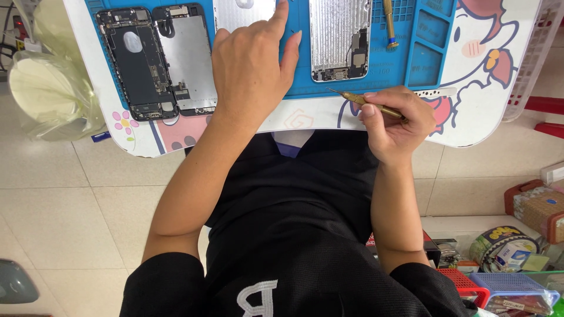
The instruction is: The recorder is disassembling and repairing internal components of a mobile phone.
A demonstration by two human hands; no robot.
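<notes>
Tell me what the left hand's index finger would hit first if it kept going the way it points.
The left hand points its index fingertip toward the far edge of the blue repair mat. The silver phone back panel lies just beside that line; beyond the fingertip the picture ends, so past the mat I cannot tell.

There's one view only, from the head. It looks steeply down, close above the fingers (282,17). The bench (499,70) runs just beyond them.

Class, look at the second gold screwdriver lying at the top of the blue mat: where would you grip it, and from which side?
Grip the gold screwdriver on its slim shaft, pinching across it from left and right. It lies lengthwise in a mat groove, flared end toward the person, with both sides free.
</notes>
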